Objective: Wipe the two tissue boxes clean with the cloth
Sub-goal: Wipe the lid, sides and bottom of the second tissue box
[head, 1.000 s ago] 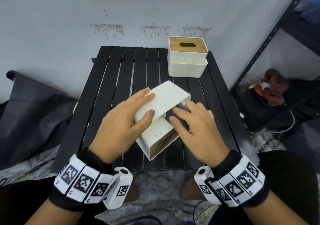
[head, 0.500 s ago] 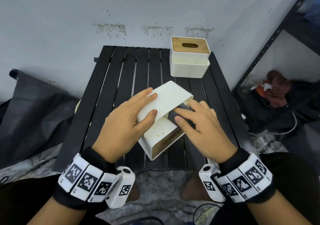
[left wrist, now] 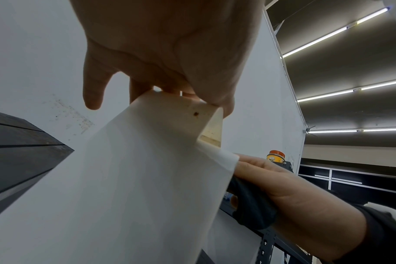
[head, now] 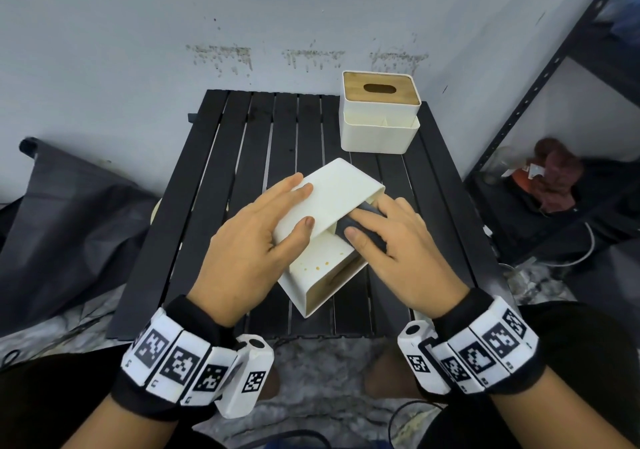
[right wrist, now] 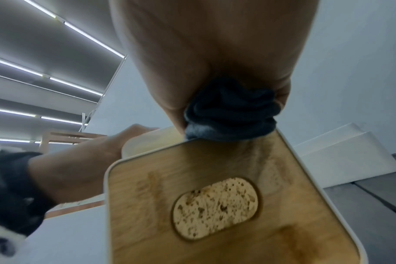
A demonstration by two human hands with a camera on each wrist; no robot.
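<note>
Two white tissue boxes are on the black slatted bench (head: 242, 158): the far tissue box (head: 379, 133) stands upright at the back right corner with its wooden lid up, and the near tissue box (head: 332, 268) lies on its side mid-bench, wooden lid toward the person. The left hand (head: 252, 248) clamps the far end of the near tissue box, fingers over the top and thumb on the side face. The right hand (head: 398, 251) is closed round a bunched dark cloth (right wrist: 231, 114) and presses it against that same face, beside a few orange spots (head: 317, 267).

black slatted table (head: 242, 171) | upright tissue box (head: 379, 133) far right | tipped tissue box (head: 318, 265) centre
</note>
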